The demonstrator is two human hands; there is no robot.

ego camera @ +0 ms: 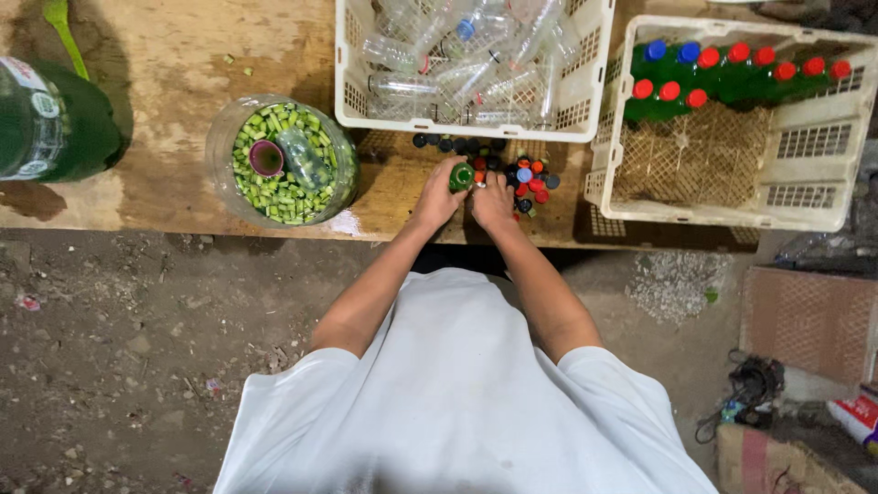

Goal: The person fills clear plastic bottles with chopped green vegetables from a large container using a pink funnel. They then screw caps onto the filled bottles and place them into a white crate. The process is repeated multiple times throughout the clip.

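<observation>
Nearest us, our left hand (437,197) is wrapped around a small green bottle (460,177) standing on the worn wooden tabletop (174,55); our right hand (494,201) rests closed at its side, touching the loose plastic caps (530,178). At two o'clock, a white lattice crate (814,146) holds about eleven capped green bottles, roughly half full. At twelve, another crate (585,91) is heaped with clear empties, so we judge much remains.
</observation>
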